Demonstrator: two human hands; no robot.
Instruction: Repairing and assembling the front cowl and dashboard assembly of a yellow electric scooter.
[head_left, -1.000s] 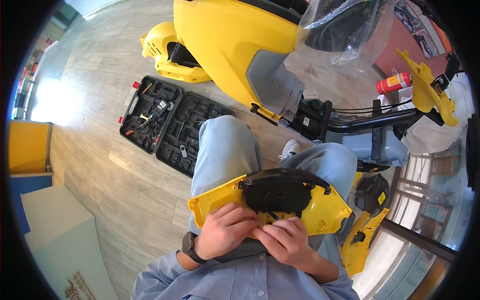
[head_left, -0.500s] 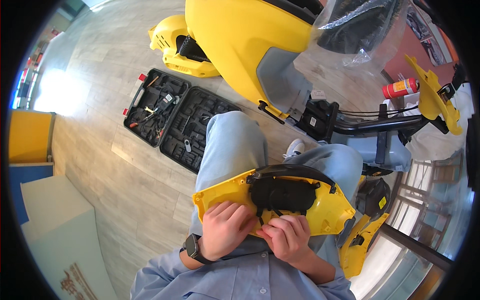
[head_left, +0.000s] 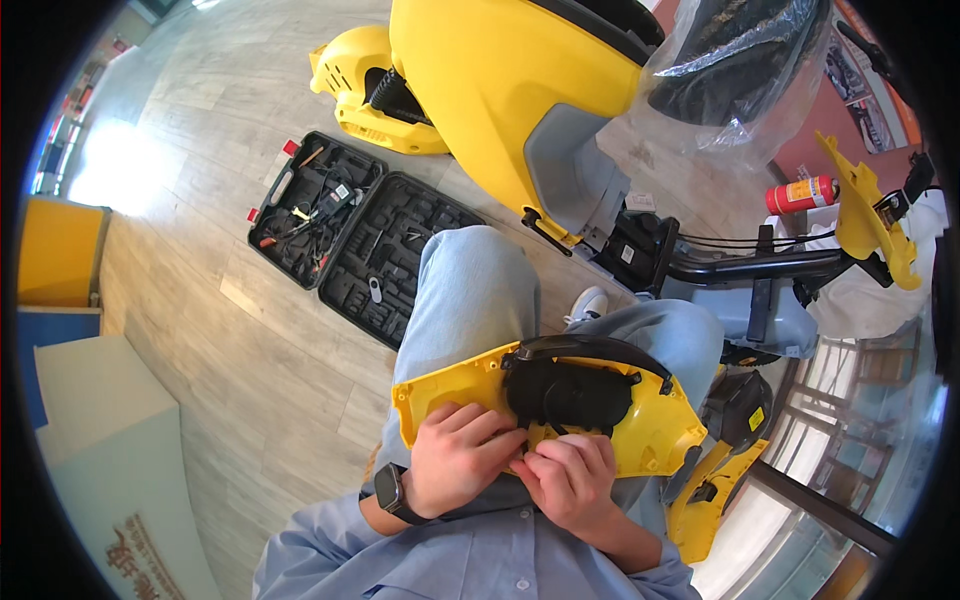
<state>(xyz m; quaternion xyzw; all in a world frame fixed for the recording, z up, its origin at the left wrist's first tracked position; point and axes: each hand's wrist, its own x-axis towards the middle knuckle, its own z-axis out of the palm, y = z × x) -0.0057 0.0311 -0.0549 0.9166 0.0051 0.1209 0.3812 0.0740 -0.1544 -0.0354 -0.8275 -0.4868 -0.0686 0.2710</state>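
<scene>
A yellow plastic cover [head_left: 650, 445] lies across my lap, its hollow inside facing up. A black rounded housing [head_left: 560, 392] sits in its middle, and a black curved trim [head_left: 595, 345] runs along its far edge. My left hand [head_left: 460, 460], with a watch [head_left: 390, 490] on its wrist, is closed at the cover's near edge, thumb and fingers pinched. Beside it my right hand [head_left: 570, 480] is also closed, its fingertips meeting the left ones just below the housing. Whatever the fingertips hold is small and hidden by them.
An open black tool case [head_left: 385, 270] lies on the wooden floor ahead to the left. A yellow vehicle body [head_left: 480, 100] with a bare frame [head_left: 760, 265] stands ahead and to the right. More yellow panels [head_left: 705, 510] lie at my right. A red fire extinguisher [head_left: 800, 195] is farther off.
My left fingers have moved slightly right, closer to the right fingertips. The view has shifted a little; the cover stays on my lap.
</scene>
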